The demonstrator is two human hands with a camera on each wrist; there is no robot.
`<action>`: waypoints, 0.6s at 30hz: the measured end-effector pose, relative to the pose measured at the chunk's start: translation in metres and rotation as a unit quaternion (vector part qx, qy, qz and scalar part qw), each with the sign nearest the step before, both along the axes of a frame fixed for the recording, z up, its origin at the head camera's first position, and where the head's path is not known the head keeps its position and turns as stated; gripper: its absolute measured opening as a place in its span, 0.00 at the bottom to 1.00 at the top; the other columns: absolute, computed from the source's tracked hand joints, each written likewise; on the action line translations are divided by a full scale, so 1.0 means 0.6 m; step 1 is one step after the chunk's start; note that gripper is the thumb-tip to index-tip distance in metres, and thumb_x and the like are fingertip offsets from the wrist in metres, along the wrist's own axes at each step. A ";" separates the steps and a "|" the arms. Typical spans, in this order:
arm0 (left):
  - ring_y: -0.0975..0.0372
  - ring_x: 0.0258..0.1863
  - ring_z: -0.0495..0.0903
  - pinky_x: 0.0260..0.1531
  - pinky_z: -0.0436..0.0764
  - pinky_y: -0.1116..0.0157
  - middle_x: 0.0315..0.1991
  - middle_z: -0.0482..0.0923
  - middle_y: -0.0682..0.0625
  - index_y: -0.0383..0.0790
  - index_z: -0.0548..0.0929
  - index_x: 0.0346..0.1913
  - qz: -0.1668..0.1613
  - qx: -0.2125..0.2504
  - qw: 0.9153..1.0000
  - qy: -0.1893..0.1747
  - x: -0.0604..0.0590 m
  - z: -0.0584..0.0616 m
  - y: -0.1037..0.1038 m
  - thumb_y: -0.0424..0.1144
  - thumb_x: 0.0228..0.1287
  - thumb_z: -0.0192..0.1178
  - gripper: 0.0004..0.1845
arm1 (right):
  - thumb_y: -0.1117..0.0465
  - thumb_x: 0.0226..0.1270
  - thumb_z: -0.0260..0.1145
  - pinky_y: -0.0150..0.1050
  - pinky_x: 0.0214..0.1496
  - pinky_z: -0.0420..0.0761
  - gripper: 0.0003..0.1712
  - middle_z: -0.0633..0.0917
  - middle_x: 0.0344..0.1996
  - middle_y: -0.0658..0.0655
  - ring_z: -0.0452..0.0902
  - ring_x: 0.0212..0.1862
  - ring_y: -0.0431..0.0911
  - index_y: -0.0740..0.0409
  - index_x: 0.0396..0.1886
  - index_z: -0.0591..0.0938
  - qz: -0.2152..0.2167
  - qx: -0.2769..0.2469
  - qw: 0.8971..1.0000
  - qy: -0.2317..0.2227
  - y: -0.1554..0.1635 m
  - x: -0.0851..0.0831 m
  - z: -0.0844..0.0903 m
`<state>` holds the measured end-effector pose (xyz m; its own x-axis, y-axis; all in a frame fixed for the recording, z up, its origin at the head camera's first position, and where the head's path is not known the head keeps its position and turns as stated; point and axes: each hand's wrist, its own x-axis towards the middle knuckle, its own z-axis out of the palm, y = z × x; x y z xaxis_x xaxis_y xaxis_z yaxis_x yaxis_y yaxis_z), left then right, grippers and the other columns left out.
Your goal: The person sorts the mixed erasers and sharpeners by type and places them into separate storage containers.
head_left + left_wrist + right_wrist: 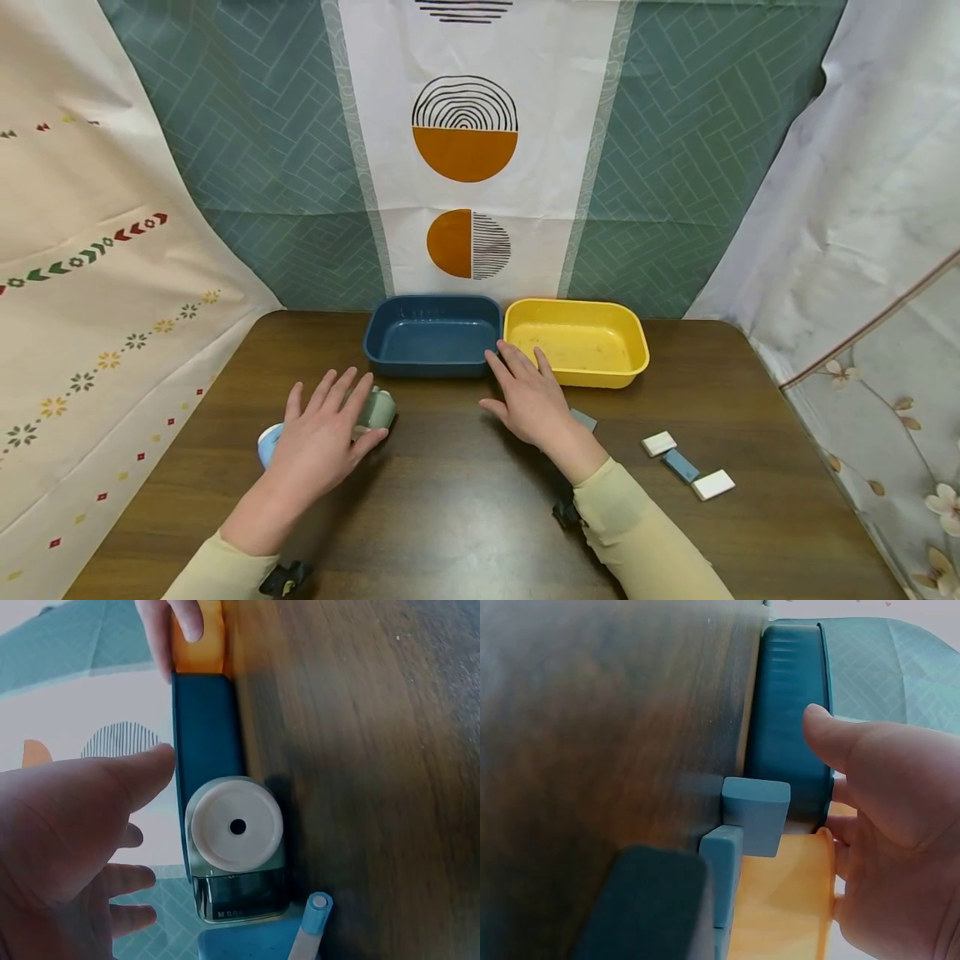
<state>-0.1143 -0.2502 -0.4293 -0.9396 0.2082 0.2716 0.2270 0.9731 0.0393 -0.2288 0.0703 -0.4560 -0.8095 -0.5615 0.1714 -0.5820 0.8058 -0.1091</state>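
My left hand (pixel 318 437) hovers at the left with fingers spread and holds nothing. Partly behind it stands a green pencil sharpener (pixel 378 410), whose white round front (pixel 214 844) has a dark centre hole. A blue item (pixel 247 941) and a blue-capped pen (pixel 316 915) are near the sharpener; in the head view the hand covers most of them. My right hand (pixel 528 400), its fingers extended and grasping nothing, overlaps the near edges of a dark blue bin (pixel 431 369) and a yellow bin (pixel 600 379). A blue-grey block (pixel 583 419) is partly hidden by the right wrist.
On the right of the brown table (pixel 450 517) lie a white block (pixel 659 443), a blue block (pixel 680 466) and another white block (pixel 713 484) in a slanted row. Both bins stand side by side at the back edge, against a patterned curtain (pixel 300 167).
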 end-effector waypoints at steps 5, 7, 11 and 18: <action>0.33 0.79 0.66 0.72 0.57 0.23 0.79 0.69 0.31 0.37 0.72 0.82 0.003 0.004 1.000 -0.010 0.001 -0.003 -0.004 0.58 0.72 0.74 0.46 | 0.35 0.81 0.67 0.64 0.87 0.49 0.49 0.62 0.87 0.62 0.58 0.86 0.56 0.55 0.89 0.65 0.003 0.001 1.000 0.000 0.001 -0.001 0.000; 0.33 0.79 0.66 0.72 0.58 0.23 0.79 0.69 0.30 0.37 0.72 0.82 0.005 0.005 1.000 -0.010 0.002 -0.007 -0.006 0.59 0.71 0.74 0.46 | 0.35 0.81 0.67 0.65 0.87 0.50 0.49 0.62 0.87 0.62 0.58 0.86 0.56 0.55 0.89 0.65 0.004 -0.001 1.000 -0.001 0.000 -0.001 -0.001; 0.32 0.78 0.67 0.71 0.59 0.24 0.78 0.70 0.29 0.37 0.73 0.81 0.007 0.006 1.000 -0.007 0.001 -0.012 -0.009 0.60 0.70 0.74 0.46 | 0.35 0.81 0.67 0.65 0.87 0.50 0.49 0.62 0.87 0.62 0.59 0.86 0.57 0.55 0.89 0.65 0.005 -0.002 1.000 0.000 -0.001 -0.003 -0.004; 0.32 0.77 0.68 0.72 0.59 0.24 0.77 0.71 0.28 0.37 0.73 0.81 0.013 0.010 1.000 -0.010 0.000 -0.015 -0.012 0.60 0.70 0.74 0.46 | 0.36 0.81 0.68 0.64 0.87 0.48 0.49 0.62 0.87 0.62 0.58 0.86 0.56 0.55 0.89 0.64 -0.001 -0.006 1.000 -0.005 0.000 0.000 -0.002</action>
<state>-0.1146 -0.2572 -0.4384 -0.9500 0.1791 0.2557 0.2013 0.9775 0.0630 -0.2288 0.0704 -0.4570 -0.8120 -0.5582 0.1703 -0.5796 0.8054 -0.1241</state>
